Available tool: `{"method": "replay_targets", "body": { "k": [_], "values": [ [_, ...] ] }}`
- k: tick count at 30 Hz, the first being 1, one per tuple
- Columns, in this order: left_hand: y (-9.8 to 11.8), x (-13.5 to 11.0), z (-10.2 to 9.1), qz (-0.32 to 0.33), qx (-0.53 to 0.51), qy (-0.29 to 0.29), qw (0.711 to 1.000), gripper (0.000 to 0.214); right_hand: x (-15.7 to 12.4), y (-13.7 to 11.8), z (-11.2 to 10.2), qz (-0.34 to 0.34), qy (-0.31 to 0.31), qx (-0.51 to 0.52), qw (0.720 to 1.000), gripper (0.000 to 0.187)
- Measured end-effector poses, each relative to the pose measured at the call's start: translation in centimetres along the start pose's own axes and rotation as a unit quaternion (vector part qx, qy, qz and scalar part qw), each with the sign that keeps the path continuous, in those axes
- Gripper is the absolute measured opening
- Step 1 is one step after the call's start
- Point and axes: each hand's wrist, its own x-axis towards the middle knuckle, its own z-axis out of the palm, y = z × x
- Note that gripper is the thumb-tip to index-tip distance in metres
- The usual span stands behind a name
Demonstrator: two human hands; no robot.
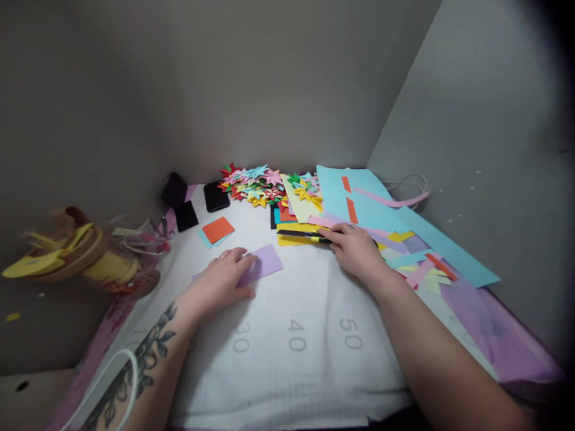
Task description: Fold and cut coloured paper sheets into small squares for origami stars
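Observation:
My left hand (pixel 227 275) lies on a lilac sheet of paper (pixel 268 261), fingers spread and pressing lightly on it. Part of the sheet is hidden under the palm. To the right, my right hand (pixel 353 244) has its fingers closed over a slim black tool with yellow on it, which looks like a cutter knife (pixel 296 234). Its tip points left above a yellow paper piece (pixel 287 241). An orange paper square (pixel 218 230) rests on a light blue square (pixel 207 240) beyond my left hand.
Folded paper stars (pixel 256 185) are piled at the back, beside a black phone-like slab (pixel 216 197). Light blue sheets (pixel 372 209) and paper strips (pixel 431 272) cover the right side. A clear container with yellow contents (pixel 112 266) stands left. Grey walls enclose the table.

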Motion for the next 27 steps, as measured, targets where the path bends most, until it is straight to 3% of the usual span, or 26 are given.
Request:
{"method": "replay_targets", "body": {
  "k": [2, 6, 10, 18, 27],
  "values": [
    [-0.4, 0.4, 0.6, 0.002, -0.019, -0.002, 1.000, 0.068, -0.1, 0.2, -0.1, -0.030, -0.012, 0.019, 0.999, 0.045],
    [-0.9, 1.0, 1.5, -0.029, -0.011, 0.036, 0.999, 0.052, -0.3, 0.7, -0.4, -0.087, -0.027, 0.043, 0.995, 0.046],
    [-1.3, 1.1, 1.7, -0.052, 0.013, 0.052, 0.997, 0.043, -0.3, 0.9, -0.4, -0.086, -0.019, 0.043, 0.995, 0.046],
    [-1.1, 1.0, 1.3, -0.037, 0.003, 0.050, 0.998, 0.045, -0.2, 0.8, 0.1, -0.090, -0.021, 0.043, 0.995, 0.045],
    [-2.3, 1.2, 1.9, -0.035, 0.008, 0.075, 0.997, 0.039, -0.1, 0.5, 0.2, -0.097, -0.034, 0.043, 0.994, 0.048]
  ]
}}
